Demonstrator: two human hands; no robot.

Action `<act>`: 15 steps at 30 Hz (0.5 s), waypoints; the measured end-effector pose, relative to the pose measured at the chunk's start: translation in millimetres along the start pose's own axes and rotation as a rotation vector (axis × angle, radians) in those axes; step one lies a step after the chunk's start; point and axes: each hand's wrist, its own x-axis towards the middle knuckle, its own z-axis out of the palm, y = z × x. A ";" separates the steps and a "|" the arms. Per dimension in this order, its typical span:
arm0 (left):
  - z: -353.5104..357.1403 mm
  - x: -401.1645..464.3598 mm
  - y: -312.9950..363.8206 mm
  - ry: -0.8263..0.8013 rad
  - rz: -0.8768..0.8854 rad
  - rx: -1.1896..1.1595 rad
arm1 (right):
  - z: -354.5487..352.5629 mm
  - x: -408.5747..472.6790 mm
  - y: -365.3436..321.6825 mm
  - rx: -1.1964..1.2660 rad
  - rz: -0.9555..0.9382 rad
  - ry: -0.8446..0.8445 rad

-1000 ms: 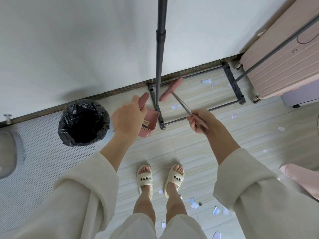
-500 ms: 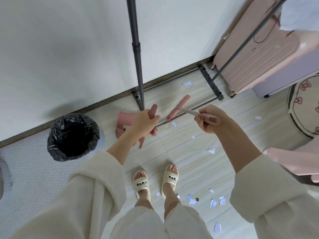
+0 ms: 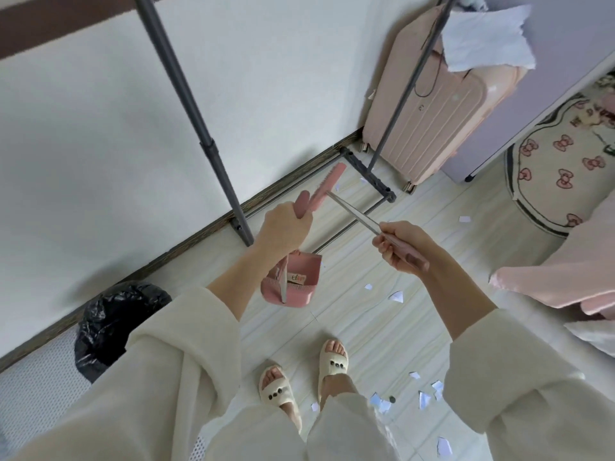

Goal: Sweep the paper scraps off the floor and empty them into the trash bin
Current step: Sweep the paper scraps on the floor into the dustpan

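Note:
My left hand (image 3: 283,229) grips the top of a pink dustpan's handle, and the pink dustpan (image 3: 291,281) hangs below it above the floor. My right hand (image 3: 399,246) grips the thin handle of a pink broom, whose head (image 3: 329,184) is raised in the air near the wall. White paper scraps lie on the pale floor: some to the right of the dustpan (image 3: 396,297), several near my feet (image 3: 424,399), a few by the rack base (image 3: 464,219). The trash bin with a black bag (image 3: 109,324) stands at the left by the wall, partly hidden by my left sleeve.
A dark metal clothes rack (image 3: 213,151) stands against the wall, its base bars (image 3: 369,176) on the floor. A pink suitcase (image 3: 429,118) leans at the back right. A bow-patterned rug (image 3: 559,174) and pink bedding (image 3: 562,274) lie right. A white mat (image 3: 33,394) lies left.
The view has swung right and I have shifted that way. The broom head has risen higher toward the wall. The dustpan hangs lower under my left hand. Both hands keep their holds.

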 end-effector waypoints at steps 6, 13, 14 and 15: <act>22.2 40.7 35.5 0.034 0.043 0.045 | -25.6 30.2 -26.0 0.053 -0.018 0.021; 67.0 112.2 60.9 0.044 0.024 0.213 | -55.6 110.0 -85.5 0.143 0.014 -0.010; 73.6 121.3 64.9 0.030 0.018 0.243 | -60.6 121.0 -94.0 0.167 0.030 -0.025; 80.2 130.8 68.7 0.025 0.003 0.255 | -67.1 132.9 -102.3 0.171 0.044 -0.041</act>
